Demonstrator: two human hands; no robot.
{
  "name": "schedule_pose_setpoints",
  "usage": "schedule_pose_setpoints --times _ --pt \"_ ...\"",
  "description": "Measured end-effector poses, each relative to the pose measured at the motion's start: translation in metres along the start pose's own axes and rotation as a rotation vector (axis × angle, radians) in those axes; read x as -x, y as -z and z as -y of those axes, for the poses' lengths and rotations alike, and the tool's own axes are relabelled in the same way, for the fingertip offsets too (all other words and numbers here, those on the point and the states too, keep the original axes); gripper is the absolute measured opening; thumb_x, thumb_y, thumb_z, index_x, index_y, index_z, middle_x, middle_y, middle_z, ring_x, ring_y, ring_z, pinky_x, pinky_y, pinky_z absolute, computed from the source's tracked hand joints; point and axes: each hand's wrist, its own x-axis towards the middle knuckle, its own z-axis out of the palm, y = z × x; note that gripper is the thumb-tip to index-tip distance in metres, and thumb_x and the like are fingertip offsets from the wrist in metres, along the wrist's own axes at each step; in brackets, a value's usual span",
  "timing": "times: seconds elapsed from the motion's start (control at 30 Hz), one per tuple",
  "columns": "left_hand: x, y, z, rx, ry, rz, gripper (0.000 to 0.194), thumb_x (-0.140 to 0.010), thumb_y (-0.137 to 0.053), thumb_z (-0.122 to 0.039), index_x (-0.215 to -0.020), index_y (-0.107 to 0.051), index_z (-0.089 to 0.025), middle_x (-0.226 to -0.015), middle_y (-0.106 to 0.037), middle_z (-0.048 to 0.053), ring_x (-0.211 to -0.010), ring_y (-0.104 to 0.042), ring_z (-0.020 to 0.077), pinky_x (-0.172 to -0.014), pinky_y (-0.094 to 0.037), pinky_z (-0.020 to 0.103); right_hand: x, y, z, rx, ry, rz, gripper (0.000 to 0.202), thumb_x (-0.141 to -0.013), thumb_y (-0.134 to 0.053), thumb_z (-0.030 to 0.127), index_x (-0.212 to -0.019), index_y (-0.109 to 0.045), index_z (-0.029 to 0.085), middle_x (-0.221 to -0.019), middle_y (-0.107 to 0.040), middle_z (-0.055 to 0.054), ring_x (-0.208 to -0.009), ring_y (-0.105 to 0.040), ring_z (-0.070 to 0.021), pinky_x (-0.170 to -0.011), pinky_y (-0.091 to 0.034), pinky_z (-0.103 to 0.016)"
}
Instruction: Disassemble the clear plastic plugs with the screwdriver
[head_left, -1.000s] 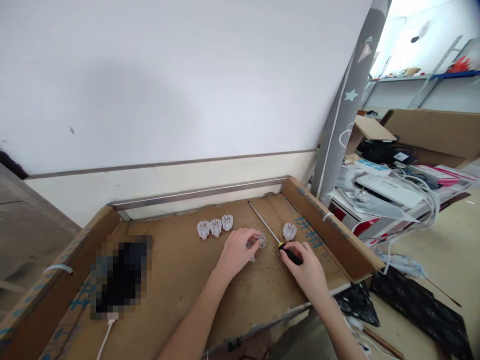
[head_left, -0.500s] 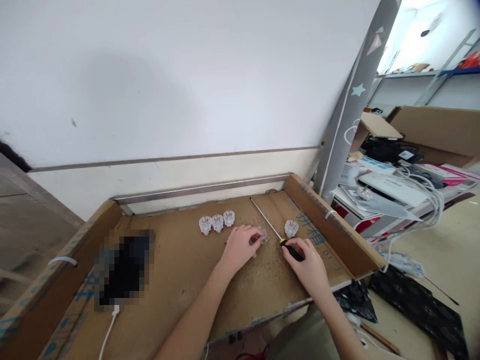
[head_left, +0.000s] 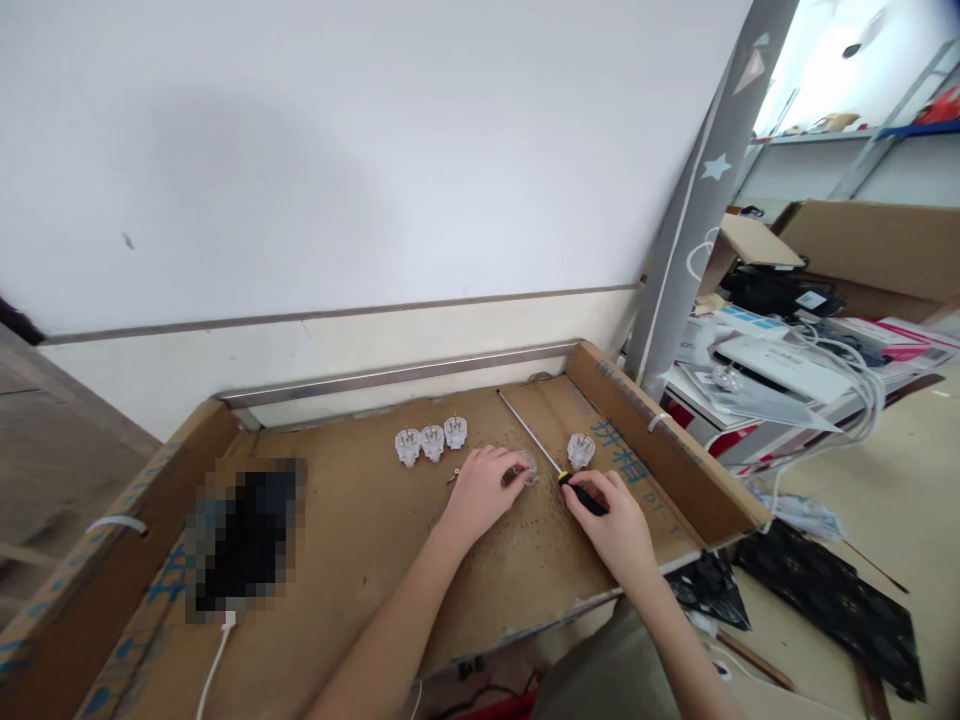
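One long, black-handled steel screwdriver [head_left: 564, 479], its axis slanting away leftward, I hold pinched in my right hand [head_left: 613, 522]; my left hand [head_left: 480, 490] pinches a clear plastic piece [head_left: 531, 468] alongside.

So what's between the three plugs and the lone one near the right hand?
In the head view, the screwdriver's shaft slants across that stretch; the left hand, holding a clear piece, reaches in from the near side.
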Motion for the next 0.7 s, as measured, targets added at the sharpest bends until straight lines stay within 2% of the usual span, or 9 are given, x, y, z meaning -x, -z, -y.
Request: schedule_pose_setpoints --times 0.43,0.7 --pt "0.0012 0.0021 -0.0013 0.048 0.004 0.011 0.011 -0.084 -0.054 -0.022 -0.085 -0.065 -0.023 -0.089 -0.066 0.002 -0.087 -0.055 0.0187 -0.078 -0.042 0.031 0.0009 -0.0004 -0.0005 0.004 0.005 -0.02 0.029 -0.08 -0.049 0.047 -0.086 -0.062 0.022 -0.077 -0.051 -0.002 -0.07 -0.051 -0.0115 -0.067 -0.041 -0.024" --pt "0.0025 0.0007 -0.0007 0.098 0.092 0.03 0.009 -0.083 -0.054 -0.025 -0.083 -0.063 -0.023 -0.087 -0.064 0.001 -0.087 -0.056 0.018 -0.078 -0.043 0.03 0.0029 0.0001 0.0053 0.028 -0.004 0.008 0.026 -0.079 -0.05 0.044 -0.089 -0.061 0.023 -0.083 -0.051 -0.003 -0.078 -0.052 -0.0138 -0.071 -0.042 -0.026"
